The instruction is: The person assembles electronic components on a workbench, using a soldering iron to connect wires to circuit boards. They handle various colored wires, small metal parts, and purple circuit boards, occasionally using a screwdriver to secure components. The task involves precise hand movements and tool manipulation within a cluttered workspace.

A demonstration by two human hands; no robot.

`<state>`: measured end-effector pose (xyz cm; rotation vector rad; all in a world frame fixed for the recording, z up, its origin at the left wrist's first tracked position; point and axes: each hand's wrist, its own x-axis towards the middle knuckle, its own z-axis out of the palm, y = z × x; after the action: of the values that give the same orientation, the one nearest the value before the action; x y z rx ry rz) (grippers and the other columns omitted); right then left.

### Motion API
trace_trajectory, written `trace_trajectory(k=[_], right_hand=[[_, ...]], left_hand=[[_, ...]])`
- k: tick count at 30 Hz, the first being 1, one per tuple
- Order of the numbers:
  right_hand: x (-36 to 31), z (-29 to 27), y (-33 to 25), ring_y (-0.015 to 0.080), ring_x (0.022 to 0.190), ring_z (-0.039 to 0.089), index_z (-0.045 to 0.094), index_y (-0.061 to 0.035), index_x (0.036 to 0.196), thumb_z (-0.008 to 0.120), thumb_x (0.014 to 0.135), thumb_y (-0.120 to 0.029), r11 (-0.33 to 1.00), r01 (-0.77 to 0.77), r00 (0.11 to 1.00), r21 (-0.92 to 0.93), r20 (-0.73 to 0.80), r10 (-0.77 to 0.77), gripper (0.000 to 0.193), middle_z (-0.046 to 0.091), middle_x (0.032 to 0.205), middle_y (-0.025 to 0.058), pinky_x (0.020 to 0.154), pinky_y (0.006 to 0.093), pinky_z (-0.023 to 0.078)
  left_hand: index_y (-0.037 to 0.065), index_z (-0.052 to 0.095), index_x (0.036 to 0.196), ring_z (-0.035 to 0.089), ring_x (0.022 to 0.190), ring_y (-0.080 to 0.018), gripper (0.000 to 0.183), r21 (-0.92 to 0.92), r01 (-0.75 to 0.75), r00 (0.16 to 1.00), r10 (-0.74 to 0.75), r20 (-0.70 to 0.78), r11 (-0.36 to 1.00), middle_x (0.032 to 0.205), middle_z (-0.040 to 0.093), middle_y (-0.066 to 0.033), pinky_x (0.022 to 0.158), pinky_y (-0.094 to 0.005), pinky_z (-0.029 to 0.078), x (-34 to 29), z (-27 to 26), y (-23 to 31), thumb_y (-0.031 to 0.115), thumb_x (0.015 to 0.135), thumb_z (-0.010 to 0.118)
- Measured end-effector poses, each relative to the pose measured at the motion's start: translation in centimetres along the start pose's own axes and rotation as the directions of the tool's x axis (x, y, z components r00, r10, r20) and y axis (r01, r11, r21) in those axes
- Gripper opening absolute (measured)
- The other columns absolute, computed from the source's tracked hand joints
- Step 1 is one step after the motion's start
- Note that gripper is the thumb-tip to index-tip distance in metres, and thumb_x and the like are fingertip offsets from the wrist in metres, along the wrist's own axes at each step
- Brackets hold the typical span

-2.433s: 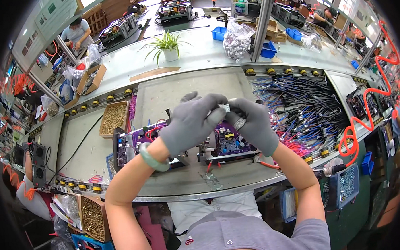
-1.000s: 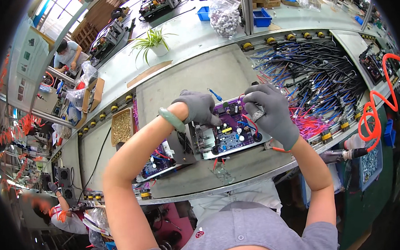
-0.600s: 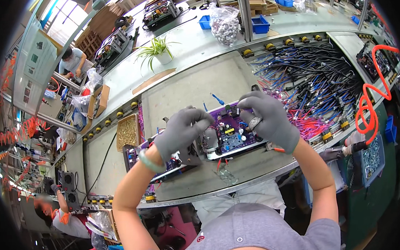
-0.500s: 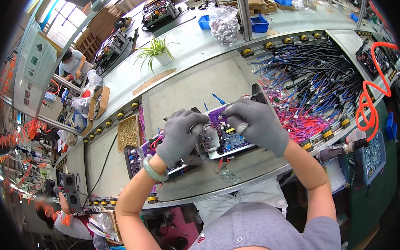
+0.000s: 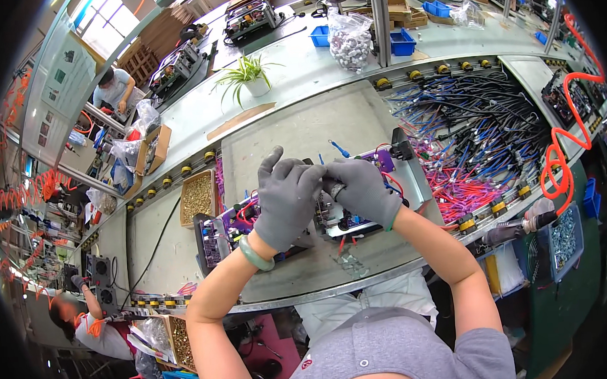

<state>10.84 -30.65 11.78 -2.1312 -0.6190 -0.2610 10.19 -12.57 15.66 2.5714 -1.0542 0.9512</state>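
I see both gloved hands meeting over the worktop (image 5: 146, 240), fingertips touching. The left hand (image 5: 285, 202) has its thumb and index finger brought close together, the other fingers loosely bent; I cannot tell whether it pinches anything. The right hand (image 5: 366, 192) is curled, with something small and dark partly showing at its fingers; its grip is too hidden for me to judge. A pale green bangle (image 5: 255, 254) circles the left wrist.

Directly beneath the hands, I have the purple circuit board (image 5: 383, 160) in its metal chassis (image 5: 420, 184), largely covered by the right hand. A blue-tipped cable (image 5: 339, 148) sticks up behind it. Just left sits a second circuit-board unit (image 5: 218, 242). Farther left is a box of brass-coloured parts (image 5: 199, 199); to the right, a heap of cables (image 5: 480, 131) spreads out, with a coiled orange hose (image 5: 558, 152) beyond.
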Motion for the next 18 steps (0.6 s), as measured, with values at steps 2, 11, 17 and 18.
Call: trace_trajectory(k=[2,11,17,18], right_hand=[[-0.2,0.2,-0.2,0.0342,0.079,0.065,0.07,-0.0099,0.098,0.065,0.083,-0.016,0.995,-0.005,0.996,0.097,-0.089,0.014,0.017,0.066,0.084,0.0132,0.07,0.0442,0.052],[2.1,0.2,0.9,0.0242,0.085,0.066,0.069,-0.0142,0.082,0.069,0.07,-0.01,0.806,0.083,0.996,-0.586,0.013,-0.093,0.013,0.067,0.085,0.0048,0.085,0.0398,0.045],[2.0,0.9,1.6,0.0231,0.088,0.066,0.068,-0.0135,0.081,0.068,0.069,-0.009,0.801,0.111,0.993,-0.589,0.04,-0.109,0.013,0.067,0.086,0.0045,0.087,0.039,0.044],[1.9,0.9,1.6,0.0232,0.087,0.066,0.068,-0.0134,0.081,0.068,0.068,-0.009,0.798,0.11,0.993,-0.592,0.027,-0.116,0.013,0.067,0.086,0.0043,0.088,0.039,0.044]], left_hand=[[0.012,0.068,0.099,0.066,0.09,-0.0222,0.023,-0.075,0.083,0.996,-0.08,0.032,0.994,0.09,0.069,-0.0046,0.1,-0.048,0.046,-0.2,0.1,-0.3,0.015,0.077,0.075],[0.008,0.068,0.105,0.067,0.094,-0.0313,0.034,-0.069,0.408,0.859,-0.357,0.368,0.91,0.092,0.071,-0.0148,0.104,-0.0481,0.04,-0.5,0.3,-1.9,0.037,0.09,0.063],[0.007,0.063,0.079,0.065,0.073,-0.0354,0.038,0.088,0.255,0.75,-0.254,0.611,0.963,0.065,0.062,-0.0156,0.107,-0.0526,0.035,-1.2,0.4,-0.8,0.031,0.097,0.041],[0.007,0.063,0.078,0.064,0.072,-0.0352,0.037,0.089,0.266,0.747,-0.264,0.611,0.96,0.064,0.062,-0.0155,0.107,-0.0527,0.035,-1.3,0.5,-0.8,0.031,0.097,0.041]])
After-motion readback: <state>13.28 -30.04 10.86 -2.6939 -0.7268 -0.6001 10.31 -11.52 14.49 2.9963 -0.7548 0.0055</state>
